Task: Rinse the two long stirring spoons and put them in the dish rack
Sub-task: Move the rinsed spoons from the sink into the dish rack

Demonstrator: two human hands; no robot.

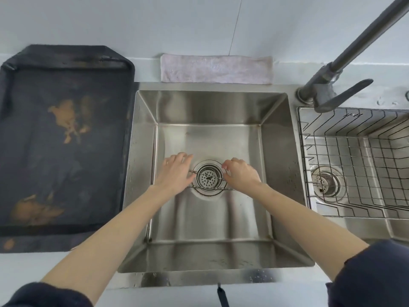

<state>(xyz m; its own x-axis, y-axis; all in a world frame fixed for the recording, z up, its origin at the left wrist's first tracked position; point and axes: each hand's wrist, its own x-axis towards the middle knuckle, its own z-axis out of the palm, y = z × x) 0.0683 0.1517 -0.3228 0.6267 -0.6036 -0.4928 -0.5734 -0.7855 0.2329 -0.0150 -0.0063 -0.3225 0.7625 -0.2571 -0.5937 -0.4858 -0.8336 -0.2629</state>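
Two spoons (208, 177) in sink (276, 151)

No text, label, brand, number or sign can be read anywhere in the head view.
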